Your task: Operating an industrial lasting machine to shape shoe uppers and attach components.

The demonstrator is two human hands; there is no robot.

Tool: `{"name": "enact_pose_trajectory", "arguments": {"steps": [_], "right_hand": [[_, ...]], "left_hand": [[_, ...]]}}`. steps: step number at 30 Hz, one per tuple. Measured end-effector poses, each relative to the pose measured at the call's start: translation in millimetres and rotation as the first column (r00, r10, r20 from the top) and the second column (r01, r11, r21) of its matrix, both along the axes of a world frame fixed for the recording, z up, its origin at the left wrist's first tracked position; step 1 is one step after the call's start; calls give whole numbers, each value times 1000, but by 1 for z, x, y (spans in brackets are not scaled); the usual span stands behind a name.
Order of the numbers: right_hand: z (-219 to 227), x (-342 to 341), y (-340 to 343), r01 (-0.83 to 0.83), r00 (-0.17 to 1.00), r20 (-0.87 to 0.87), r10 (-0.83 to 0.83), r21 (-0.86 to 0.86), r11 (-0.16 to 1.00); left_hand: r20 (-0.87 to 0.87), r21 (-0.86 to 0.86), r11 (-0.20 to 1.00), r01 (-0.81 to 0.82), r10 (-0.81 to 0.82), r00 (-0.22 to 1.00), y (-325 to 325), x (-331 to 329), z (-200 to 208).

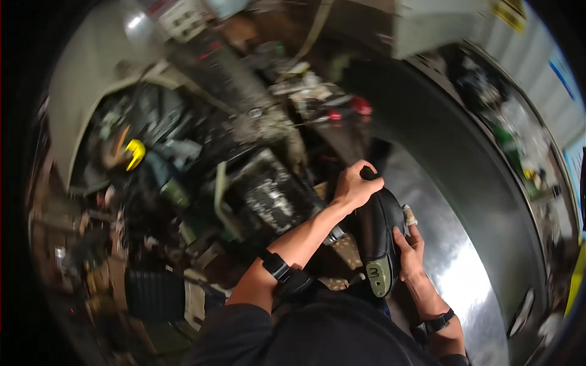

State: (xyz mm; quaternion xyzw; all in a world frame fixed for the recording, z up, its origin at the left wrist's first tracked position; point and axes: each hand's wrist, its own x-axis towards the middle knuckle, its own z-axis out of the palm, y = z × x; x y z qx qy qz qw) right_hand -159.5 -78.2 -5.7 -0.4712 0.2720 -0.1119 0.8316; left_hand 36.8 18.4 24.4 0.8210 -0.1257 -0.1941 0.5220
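Note:
A black leather shoe (379, 226) on an olive-green last hangs in front of me, its marked green end (378, 279) towards my body. My left hand (356, 186) is closed at its far end, thumb and fingers pinching near the tip. Against its right side rests my right hand (411, 250), the thumb pressed on the leather and the other fingers partly hidden. A pale wrapping (409, 215) covers a fingertip of that hand. Dark bands circle both my forearms.
A shiny metal surface (448, 238) curves along my right. Beyond it lies a bin-like trough (519, 134) with plastic bags. On the left stands a cluttered, dirty bench with a dark worn block (268, 192) and a yellow item (134, 154). Red objects (360, 105) sit ahead.

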Motion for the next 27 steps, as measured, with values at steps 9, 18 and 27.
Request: {"name": "enact_pose_trajectory", "arguments": {"steps": [9, 18, 27], "right_hand": [[37, 130, 199, -412, 904, 208, 375, 182, 893], [62, 194, 322, -391, 918, 190, 348, 293, 873], [71, 235, 377, -445, 890, 115, 441, 430, 785]], "left_hand": [[417, -298, 836, -461, 549, 725, 303, 77, 59], [487, -436, 631, -642, 765, 421, 475, 111, 13], [263, -149, 829, -540, 559, 786, 525, -1, -18]]}}
